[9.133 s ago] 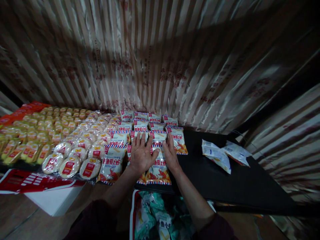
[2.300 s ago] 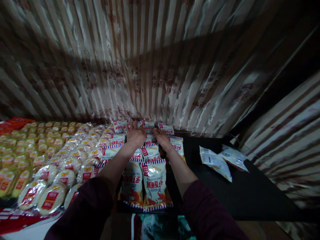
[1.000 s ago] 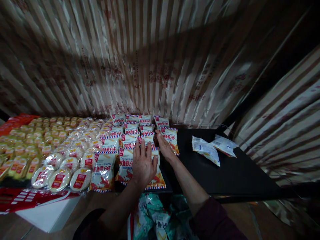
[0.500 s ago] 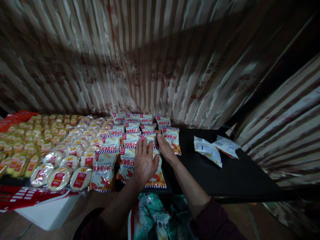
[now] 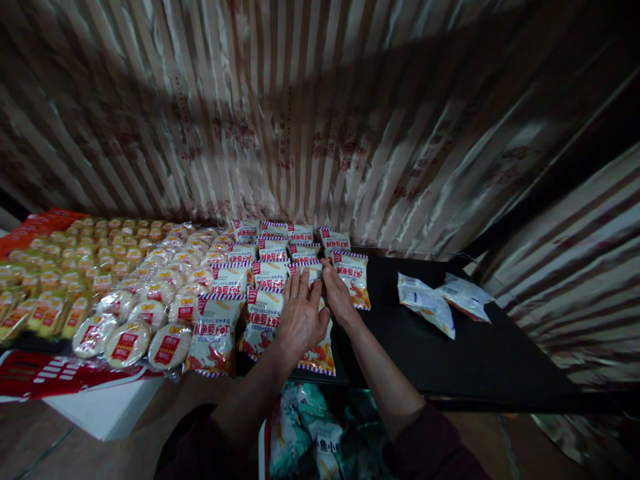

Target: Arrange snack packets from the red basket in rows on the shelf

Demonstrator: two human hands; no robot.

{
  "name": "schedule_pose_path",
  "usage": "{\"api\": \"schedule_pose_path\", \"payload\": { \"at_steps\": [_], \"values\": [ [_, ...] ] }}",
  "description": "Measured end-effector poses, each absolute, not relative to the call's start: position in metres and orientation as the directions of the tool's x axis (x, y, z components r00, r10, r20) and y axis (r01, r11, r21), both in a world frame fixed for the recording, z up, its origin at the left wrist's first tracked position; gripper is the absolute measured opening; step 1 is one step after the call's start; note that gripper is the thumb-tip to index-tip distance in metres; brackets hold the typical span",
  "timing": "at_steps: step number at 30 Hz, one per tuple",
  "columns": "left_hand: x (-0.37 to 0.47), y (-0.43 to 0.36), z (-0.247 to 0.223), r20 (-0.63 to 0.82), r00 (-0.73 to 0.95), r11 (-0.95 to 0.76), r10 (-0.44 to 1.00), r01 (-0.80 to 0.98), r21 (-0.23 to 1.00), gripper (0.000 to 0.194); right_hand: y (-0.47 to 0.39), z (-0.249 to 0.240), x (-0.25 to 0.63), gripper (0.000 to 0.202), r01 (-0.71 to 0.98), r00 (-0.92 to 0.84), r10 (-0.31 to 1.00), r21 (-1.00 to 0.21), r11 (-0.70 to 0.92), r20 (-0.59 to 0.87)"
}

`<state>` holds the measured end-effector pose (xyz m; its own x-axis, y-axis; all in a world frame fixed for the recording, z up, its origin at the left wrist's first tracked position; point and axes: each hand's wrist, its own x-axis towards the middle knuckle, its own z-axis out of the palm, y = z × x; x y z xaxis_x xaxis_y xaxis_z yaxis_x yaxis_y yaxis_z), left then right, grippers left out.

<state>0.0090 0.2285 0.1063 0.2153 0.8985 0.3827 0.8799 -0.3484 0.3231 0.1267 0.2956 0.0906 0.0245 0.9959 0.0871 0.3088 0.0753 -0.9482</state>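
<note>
My left hand (image 5: 301, 319) lies flat, fingers stretched out, over the snack bags in the front rows. Part of a white snack bag (image 5: 323, 352) with a striped edge shows below its wrist. Close beside it, my right hand (image 5: 339, 295) has straight fingers, its tips against the side of a bag (image 5: 311, 268) in the row behind. More bags of this kind stand in rows, among them a front one (image 5: 214, 337) to the left and one (image 5: 353, 275) just right of my right hand. My palms hide parts of the bags under them.
Round wrapped rice crackers (image 5: 126, 343) and small yellow packs (image 5: 53, 310) fill the left side. Two bags (image 5: 427, 301) lie face down on the black tabletop (image 5: 480, 363). Green bags (image 5: 313, 427) sit in a container below the front edge. Striped sheeting (image 5: 310, 120) hangs behind.
The view has shifted slightly, so the table contents sit a little further right. My right hand has drawn closer to my left hand, whose fingers remain on the bags.
</note>
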Motion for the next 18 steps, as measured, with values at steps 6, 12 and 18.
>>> {"api": "schedule_pose_path", "payload": {
  "at_steps": [6,12,18],
  "values": [
    [0.0098,0.2325,0.1045,0.417,0.262,-0.416,0.871,0.843,0.34,0.054,0.2904,0.0877,0.129,0.072,0.313,0.097,0.985,-0.944,0.106,0.143],
    [0.0119,0.2336,0.1013,0.478,0.238,-0.441,0.845,0.816,0.374,0.052,0.2914,0.0888,0.1308,0.074,0.323,0.159,0.973,-0.94,0.109,0.168],
    [0.0128,0.2323,0.1037,0.496,0.222,-0.436,0.839,0.821,0.369,0.05,0.2933,0.0873,0.1331,0.067,0.325,0.184,0.962,-0.936,0.137,0.204]
  ]
}}
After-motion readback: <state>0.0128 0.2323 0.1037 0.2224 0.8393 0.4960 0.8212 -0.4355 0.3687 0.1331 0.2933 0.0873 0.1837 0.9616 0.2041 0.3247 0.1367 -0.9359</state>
